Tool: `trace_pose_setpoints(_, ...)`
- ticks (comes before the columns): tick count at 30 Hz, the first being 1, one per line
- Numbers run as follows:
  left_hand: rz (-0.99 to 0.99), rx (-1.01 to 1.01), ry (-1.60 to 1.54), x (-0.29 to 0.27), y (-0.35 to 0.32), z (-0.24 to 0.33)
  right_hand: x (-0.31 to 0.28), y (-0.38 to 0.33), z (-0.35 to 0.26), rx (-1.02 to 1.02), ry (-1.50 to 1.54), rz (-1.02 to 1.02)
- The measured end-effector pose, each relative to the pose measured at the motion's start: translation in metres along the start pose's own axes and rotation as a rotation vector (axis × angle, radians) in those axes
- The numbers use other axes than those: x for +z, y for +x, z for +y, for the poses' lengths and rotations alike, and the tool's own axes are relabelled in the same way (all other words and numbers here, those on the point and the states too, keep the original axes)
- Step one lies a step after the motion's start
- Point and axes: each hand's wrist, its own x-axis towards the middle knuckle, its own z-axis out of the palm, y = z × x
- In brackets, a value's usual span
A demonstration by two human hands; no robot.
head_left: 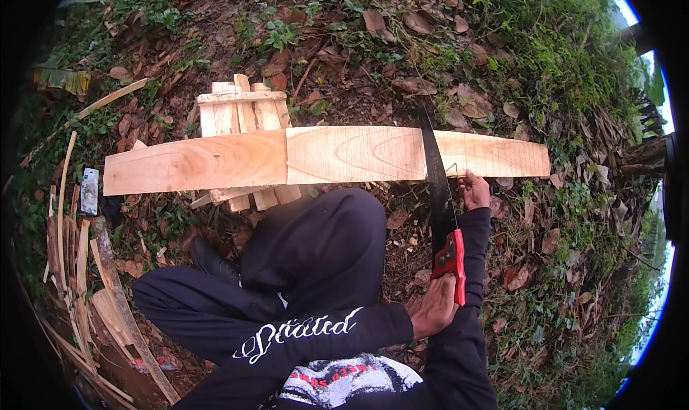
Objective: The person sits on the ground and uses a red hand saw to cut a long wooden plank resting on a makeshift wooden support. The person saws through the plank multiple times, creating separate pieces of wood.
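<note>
A handsaw with a red handle (452, 259) and a dark blade (436, 170) lies across a long pale board (359, 154). My left hand (434, 307) is closed around the near end of that handle, its forearm reaching across from the lower left. Dark pencil-like marks show on the wood just right of the blade. Farther up, my right hand (474, 192) grips the board's near edge right of the saw, with some fingers hidden. A second, browner board (194, 162) meets or overlaps the pale one at its left end; which, I cannot tell.
Short wooden pieces (244, 112) form a stand under the boards. Long wood strips (108, 302) are piled at left, near a phone-like rectangular object (89, 192). My bent leg (316, 245) sits close to the boards. Leaves and grass cover the ground.
</note>
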Motion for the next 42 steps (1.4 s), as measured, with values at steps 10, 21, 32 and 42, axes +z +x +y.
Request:
trace_pose_setpoints(10, 0.042, -0.060, 0.001, -0.009, 0.005, -0.008, 0.010, -0.008, 0.006, 0.037, -0.040, -0.028)
trace_pose_setpoints(21, 0.219, 0.016, -0.190, 0.011, 0.017, 0.005, 0.009, -0.023, -0.002, 0.067, -0.043, -0.061)
trace_pose_setpoints(32, 0.212, -0.028, -0.156, -0.008, 0.044, 0.031, 0.011, -0.006, 0.015, 0.045, 0.001, -0.119)
trace_pose_setpoints(42, 0.215, 0.003, -0.042, -0.027, 0.031, 0.034, 0.017, -0.011, 0.041, 0.009, -0.022, -0.112)
